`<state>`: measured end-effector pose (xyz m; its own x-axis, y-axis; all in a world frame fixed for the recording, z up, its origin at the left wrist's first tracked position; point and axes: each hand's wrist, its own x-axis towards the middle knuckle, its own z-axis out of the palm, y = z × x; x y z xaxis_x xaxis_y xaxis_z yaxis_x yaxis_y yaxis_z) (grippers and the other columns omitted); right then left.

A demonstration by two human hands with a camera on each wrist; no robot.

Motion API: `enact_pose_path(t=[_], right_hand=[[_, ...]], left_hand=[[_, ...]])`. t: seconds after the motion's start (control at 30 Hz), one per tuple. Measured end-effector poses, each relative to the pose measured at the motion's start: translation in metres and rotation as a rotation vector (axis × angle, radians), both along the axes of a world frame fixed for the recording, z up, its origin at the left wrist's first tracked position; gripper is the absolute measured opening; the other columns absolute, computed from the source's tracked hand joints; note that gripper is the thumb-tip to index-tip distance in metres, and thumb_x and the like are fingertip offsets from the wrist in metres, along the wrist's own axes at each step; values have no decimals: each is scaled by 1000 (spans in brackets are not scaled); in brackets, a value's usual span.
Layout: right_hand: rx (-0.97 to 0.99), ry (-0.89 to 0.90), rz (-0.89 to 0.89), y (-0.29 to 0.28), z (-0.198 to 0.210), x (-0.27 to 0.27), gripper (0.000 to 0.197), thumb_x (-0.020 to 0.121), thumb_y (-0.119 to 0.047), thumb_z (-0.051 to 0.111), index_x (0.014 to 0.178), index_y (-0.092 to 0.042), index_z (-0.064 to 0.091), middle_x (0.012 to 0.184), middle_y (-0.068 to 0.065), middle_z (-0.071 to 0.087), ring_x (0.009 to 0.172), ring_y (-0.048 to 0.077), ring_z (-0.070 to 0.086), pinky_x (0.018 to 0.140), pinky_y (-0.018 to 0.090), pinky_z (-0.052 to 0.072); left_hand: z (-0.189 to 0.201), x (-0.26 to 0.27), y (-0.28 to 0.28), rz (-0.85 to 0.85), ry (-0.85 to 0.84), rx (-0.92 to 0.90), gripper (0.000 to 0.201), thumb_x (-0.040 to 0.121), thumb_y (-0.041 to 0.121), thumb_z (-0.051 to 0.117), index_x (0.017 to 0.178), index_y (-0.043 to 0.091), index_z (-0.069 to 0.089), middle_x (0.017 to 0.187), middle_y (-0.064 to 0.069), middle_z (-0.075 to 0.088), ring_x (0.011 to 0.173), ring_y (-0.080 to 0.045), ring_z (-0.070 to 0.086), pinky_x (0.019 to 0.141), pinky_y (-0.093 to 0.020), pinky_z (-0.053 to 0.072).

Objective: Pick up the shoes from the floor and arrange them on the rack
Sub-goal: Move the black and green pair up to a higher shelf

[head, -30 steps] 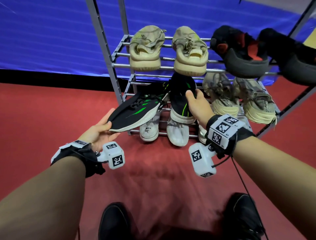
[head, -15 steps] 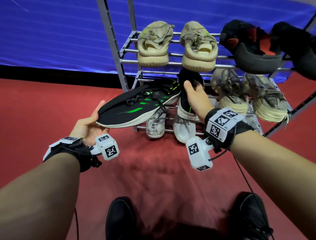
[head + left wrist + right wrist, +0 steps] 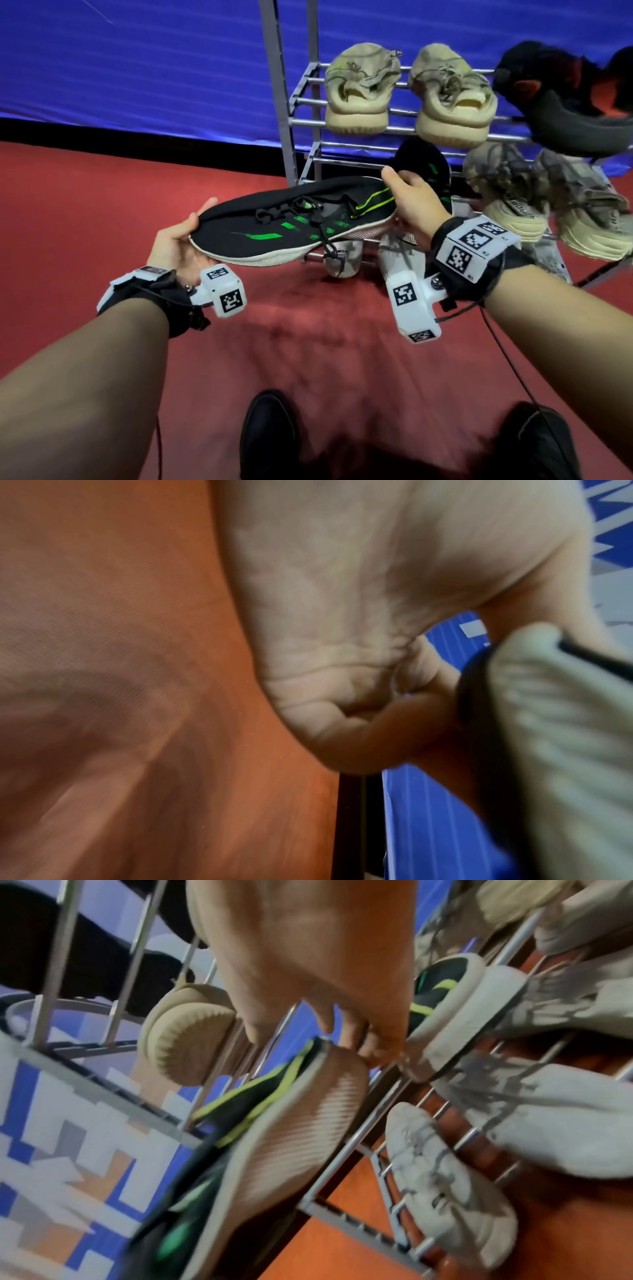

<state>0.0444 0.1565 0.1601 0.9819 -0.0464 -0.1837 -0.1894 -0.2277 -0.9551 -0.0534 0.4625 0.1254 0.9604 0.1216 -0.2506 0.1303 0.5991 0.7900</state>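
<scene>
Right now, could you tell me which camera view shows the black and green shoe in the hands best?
The head view: the black and green shoe appears whole there. The left wrist view shows only its blurred toe sole; the right wrist view shows its heel sole.

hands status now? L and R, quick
Left hand: holds the toe end of the black and green shoe, fingers curled round it.
Right hand: grips the heel end of the same shoe.

Metal rack [image 3: 301,113] stands on red floor [image 3: 102,205]. Top shelf: two beige shoes [image 3: 359,92], dark shoes [image 3: 565,113]. Middle shelf: black-green shoe [image 3: 431,164], grey-beige pair [image 3: 548,202]. Bottom shelf: white shoes [image 3: 342,260].
</scene>
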Motion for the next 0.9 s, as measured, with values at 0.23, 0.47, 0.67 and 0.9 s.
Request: enact_pose_path(t=[0.23, 0.47, 0.67, 0.9], right_hand=[[20, 69, 79, -26, -2, -12, 43, 70, -61, 59, 80, -21, 72, 100, 5, 74, 95, 23, 70, 96, 44, 52], [274, -6, -155, -52, -3, -19, 18, 88, -23, 64, 72, -14, 68, 86, 8, 70, 81, 23, 66, 84, 38, 54], [355, 10, -306, -81, -1, -11, 24, 65, -33, 70, 74, -11, 71, 101, 16, 73, 98, 33, 70, 91, 54, 53], [413, 44, -387, -100, -13, -14, 36, 79, -47, 55, 99, -18, 63, 123, 10, 63, 100, 23, 59, 102, 51, 46]], left_hand=[[2, 12, -30, -51, 38, -38, 49, 33, 31, 82, 81, 24, 79, 92, 1, 76, 79, -18, 73, 64, -34, 60], [17, 33, -78, -48, 113, -47, 25, 84, 31, 55, 103, 19, 66, 91, -4, 75, 79, -22, 73, 58, -35, 58], [23, 57, -109, -58, 208, 207, 22, 92, 44, 46, 82, 27, 56, 68, 13, 63, 70, -6, 55, 65, -25, 42], [23, 73, -145, -212, 309, 357, 44, 88, 57, 47, 115, 22, 46, 99, 1, 59, 71, -12, 53, 63, -27, 44]])
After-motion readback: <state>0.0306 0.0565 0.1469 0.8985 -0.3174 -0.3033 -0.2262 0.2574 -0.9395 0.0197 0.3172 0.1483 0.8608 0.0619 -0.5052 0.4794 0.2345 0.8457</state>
